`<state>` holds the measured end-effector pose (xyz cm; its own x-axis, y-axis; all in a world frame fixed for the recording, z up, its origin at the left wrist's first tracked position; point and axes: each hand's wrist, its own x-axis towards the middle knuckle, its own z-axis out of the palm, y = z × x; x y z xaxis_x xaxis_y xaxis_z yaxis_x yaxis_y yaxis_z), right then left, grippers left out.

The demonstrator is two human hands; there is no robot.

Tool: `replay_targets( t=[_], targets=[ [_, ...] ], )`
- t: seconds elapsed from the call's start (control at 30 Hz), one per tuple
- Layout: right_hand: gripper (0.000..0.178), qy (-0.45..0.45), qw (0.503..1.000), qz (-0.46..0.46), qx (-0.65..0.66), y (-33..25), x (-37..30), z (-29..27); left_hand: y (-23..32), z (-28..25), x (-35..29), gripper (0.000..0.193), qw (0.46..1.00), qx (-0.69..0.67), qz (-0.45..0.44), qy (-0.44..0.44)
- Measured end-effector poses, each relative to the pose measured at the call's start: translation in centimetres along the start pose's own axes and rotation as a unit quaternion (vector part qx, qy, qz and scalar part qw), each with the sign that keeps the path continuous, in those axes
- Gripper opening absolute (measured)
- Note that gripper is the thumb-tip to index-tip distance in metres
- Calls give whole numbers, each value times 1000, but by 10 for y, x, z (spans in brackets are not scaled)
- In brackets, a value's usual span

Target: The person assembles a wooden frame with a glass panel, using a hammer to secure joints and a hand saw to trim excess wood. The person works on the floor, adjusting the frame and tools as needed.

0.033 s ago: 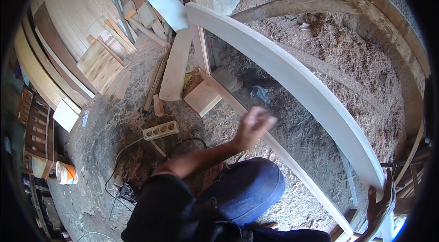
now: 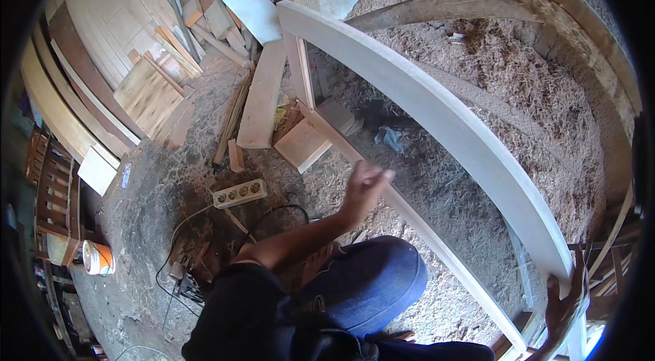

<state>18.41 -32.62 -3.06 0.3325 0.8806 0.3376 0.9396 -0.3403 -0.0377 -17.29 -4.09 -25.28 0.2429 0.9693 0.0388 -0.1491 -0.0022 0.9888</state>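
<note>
A pale wooden frame stands on its edge before me, with a wide board (image 2: 437,119) along its far side. Its thin near rail (image 2: 443,237) runs from the upper left down to the lower right, and a short crosspiece (image 2: 298,71) joins the two at the left. My left hand (image 2: 366,190) is closed at the near rail, fingers bent over it; what they hold, if anything, is hidden and slightly blurred. At the lower right my right hand (image 2: 565,303) grips the end of the wide board, thumb on the inner face.
Beyond the frame lies a heap of wood shavings (image 2: 505,81). Offcuts (image 2: 218,20), a plank (image 2: 263,98) and a wooden block (image 2: 302,145) lie at the upper left. A power strip (image 2: 239,194) with cables sits left of my knee. A white-and-orange bucket (image 2: 99,258) stands far left.
My left hand has shifted a little to the left along the near rail. The right hand keeps its place on the board.
</note>
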Motion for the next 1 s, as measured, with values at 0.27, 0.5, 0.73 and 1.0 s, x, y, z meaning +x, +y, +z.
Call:
replay_targets(
  t=[0.27, 0.5, 0.73, 1.0],
  targets=[
    [90, -23, 993, -119, 11, -134, 85, 21, -127, -17, 36, 135, 900, -328, -275, 83],
    [91, -16, 993, -97, 66, -153, 89, 17, -127, -25, 47, 125, 887, -330, -320, 51],
    [90, -11, 991, -129, 34, -149, 91, 22, -139, -19, 42, 115, 887, -330, -314, 74],
    [93, 0, 992, -108, 61, -144, 90, 20, -128, -23, 44, 115, 891, -349, -288, 25]
  ],
)
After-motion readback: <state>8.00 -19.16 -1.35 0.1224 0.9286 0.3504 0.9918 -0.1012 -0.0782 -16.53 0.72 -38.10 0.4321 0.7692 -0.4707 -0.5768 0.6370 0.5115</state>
